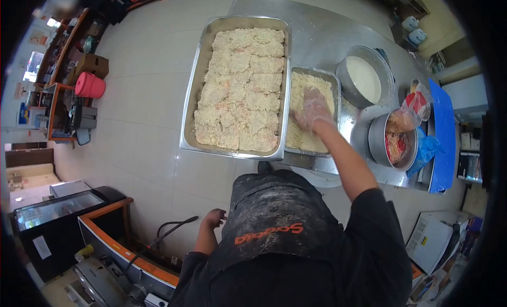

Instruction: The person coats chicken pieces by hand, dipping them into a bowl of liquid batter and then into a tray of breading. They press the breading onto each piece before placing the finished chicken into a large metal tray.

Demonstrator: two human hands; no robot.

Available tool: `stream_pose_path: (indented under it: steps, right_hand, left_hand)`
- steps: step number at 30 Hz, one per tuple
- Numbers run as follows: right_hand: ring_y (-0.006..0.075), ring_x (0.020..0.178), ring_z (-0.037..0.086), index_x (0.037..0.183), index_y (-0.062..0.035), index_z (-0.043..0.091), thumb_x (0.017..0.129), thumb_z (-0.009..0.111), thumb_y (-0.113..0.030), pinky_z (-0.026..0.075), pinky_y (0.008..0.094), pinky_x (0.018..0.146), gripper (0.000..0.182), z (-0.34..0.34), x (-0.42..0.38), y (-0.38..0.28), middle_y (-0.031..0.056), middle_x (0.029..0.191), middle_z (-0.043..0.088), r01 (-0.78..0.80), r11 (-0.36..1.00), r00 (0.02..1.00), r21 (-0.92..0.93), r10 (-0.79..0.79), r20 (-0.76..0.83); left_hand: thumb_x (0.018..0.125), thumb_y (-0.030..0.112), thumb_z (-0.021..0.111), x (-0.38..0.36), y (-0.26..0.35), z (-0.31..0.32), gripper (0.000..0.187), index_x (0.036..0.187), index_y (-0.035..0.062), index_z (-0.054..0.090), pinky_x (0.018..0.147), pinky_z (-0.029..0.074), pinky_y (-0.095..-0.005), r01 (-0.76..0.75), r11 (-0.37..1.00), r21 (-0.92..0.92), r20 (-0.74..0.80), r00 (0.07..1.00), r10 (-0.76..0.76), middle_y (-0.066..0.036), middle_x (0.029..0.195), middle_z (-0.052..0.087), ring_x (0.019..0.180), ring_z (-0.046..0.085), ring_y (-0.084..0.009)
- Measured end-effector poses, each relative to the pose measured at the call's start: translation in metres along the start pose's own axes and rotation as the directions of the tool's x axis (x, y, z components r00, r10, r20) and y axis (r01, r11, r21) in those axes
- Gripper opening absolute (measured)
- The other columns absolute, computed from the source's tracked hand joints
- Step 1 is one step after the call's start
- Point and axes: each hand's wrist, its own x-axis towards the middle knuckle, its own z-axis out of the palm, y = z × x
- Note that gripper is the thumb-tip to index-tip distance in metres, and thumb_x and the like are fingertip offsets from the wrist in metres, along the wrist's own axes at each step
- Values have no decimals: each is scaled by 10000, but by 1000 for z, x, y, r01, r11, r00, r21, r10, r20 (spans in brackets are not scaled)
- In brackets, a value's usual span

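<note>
My right hand (314, 109), in a clear plastic glove, lies spread on the pale breadcrumbs (303, 85) in a smaller metal tray (336, 87). Whether anything is under the palm is hidden. Left of it, a large steel pan (193, 101) holds several rows of crumb-coated pieces (237, 90), laid close together. My left hand (215, 217) hangs low beside my floury apron (274, 201), holding nothing, with its fingers loosely bent and apart.
A round pot of white batter (363, 80) stands right of the crumb tray. Nearer me is another pot (377, 140) with reddish contents and a plastic bag. A blue board (442, 135) edges the steel table (317, 32). A pink bucket (90, 85) stands far left.
</note>
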Motion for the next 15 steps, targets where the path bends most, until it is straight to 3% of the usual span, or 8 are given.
stream_pose_path:
  steps: [3,5,8,9,10,11,13,15]
  right_hand:
    - [357,1366,245,1410,45,261,846,522,-400,198,368,1137,764,-17,-10,1,238,1453,281,-40,999,999,-2,40,23]
    - [350,1352,276,1393,74,274,820,539,-349,207,370,1133,761,-14,-34,0,250,1420,330,100,988,992,-120,-108,-62]
    - [348,1255,395,1292,60,411,774,542,-205,325,373,1046,597,43,-37,17,242,1270,468,217,950,907,-227,-282,-312]
    - [349,1210,447,1246,46,477,758,539,-146,381,373,1004,529,60,-34,24,234,1204,525,230,940,855,-251,-318,-409]
    - [343,1164,483,1173,43,512,763,530,-124,408,381,963,443,58,-31,26,228,1147,553,234,949,870,-209,-301,-391]
    - [337,1118,519,1099,41,546,768,521,-103,435,389,922,361,52,-24,26,222,1090,581,237,957,884,-166,-283,-372]
    - [314,1014,579,1049,27,583,810,485,-77,475,389,860,278,34,-14,26,204,995,620,211,974,939,-84,-226,-261]
    - [278,898,628,1093,5,588,881,431,-69,502,371,818,274,-7,-10,25,178,920,643,154,988,986,-24,-155,-62]
  left_hand:
    - [899,195,426,-3,15,-1,383,1247,63,515,443,371,-287,120,986,-113,-20,992,-123,-89,890,620,576,501,-158]
    - [898,199,429,-2,8,-3,389,1255,74,515,440,370,-290,120,979,-163,-55,990,-131,-90,891,624,571,498,-158]
    - [893,187,434,21,-26,-5,384,1249,78,525,468,411,-306,-19,999,37,21,1000,18,-86,936,636,600,521,-165]
    - [891,181,435,42,-56,-13,382,1247,77,527,481,425,-313,-343,883,320,94,939,331,-85,957,638,614,531,-167]
    - [890,175,436,66,-88,-22,381,1245,75,530,495,439,-319,-602,592,536,253,783,568,-84,978,639,628,540,-169]
    - [888,168,436,78,-101,-30,380,1243,73,532,509,453,-325,-748,185,638,463,564,684,-83,999,640,642,549,-171]
    - [880,146,438,69,-95,-35,381,1241,70,533,534,470,-332,-780,63,623,469,436,768,-74,1000,645,669,562,-171]
    - [877,133,438,50,-84,-31,380,1239,71,535,532,471,-332,-692,417,589,287,661,693,-76,998,647,672,565,-171]
